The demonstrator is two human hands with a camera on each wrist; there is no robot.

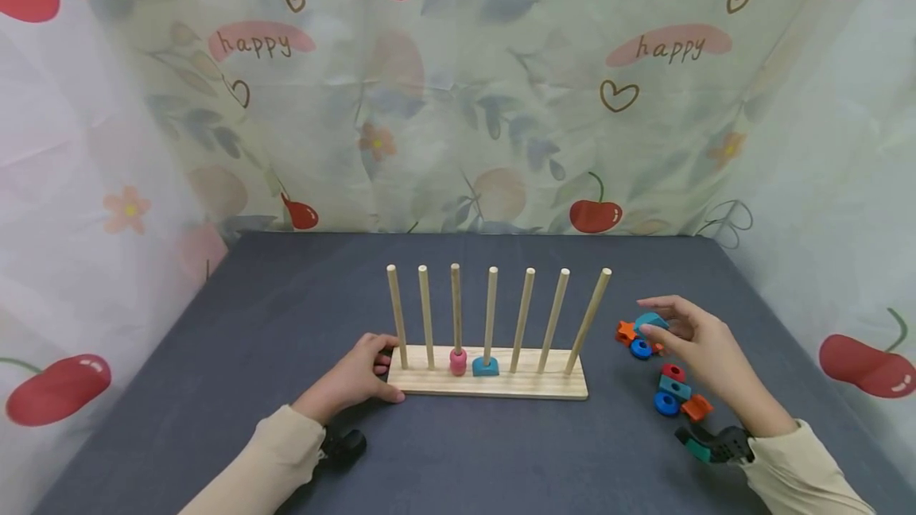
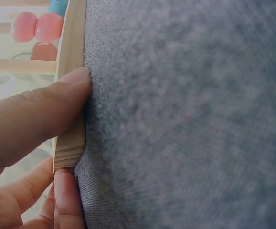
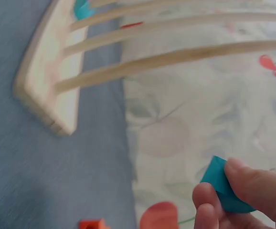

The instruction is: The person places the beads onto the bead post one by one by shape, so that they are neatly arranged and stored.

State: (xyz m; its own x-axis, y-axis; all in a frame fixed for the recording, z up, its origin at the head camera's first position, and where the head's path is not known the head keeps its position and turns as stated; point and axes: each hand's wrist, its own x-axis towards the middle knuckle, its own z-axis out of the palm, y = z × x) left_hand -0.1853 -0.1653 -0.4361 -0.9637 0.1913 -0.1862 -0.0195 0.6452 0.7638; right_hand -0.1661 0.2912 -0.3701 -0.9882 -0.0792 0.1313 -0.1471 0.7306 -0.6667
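My left hand (image 1: pixel 355 373) grips the left end of a wooden peg board (image 1: pixel 494 388), with the thumb along its front edge and the fingers at the end, as the left wrist view shows. Several upright pegs rise from the board. A pink double-ball bead (image 1: pixel 458 362) sits at the foot of the third peg from the left, and a blue block (image 1: pixel 486 367) at the foot of the fourth. To the right of the board, my right hand (image 1: pixel 704 348) pinches a blue block (image 3: pixel 219 179) between thumb and fingers, above some loose pieces.
Below the right hand lie an orange star (image 1: pixel 626 332), a blue ring (image 1: pixel 640 349), a red bead (image 1: pixel 673 373), a blue block with a hole (image 1: pixel 675 388), another blue ring (image 1: pixel 666 404) and an orange piece (image 1: pixel 696 408). A patterned curtain (image 1: pixel 458 102) hangs behind the dark table (image 1: pixel 501 459).
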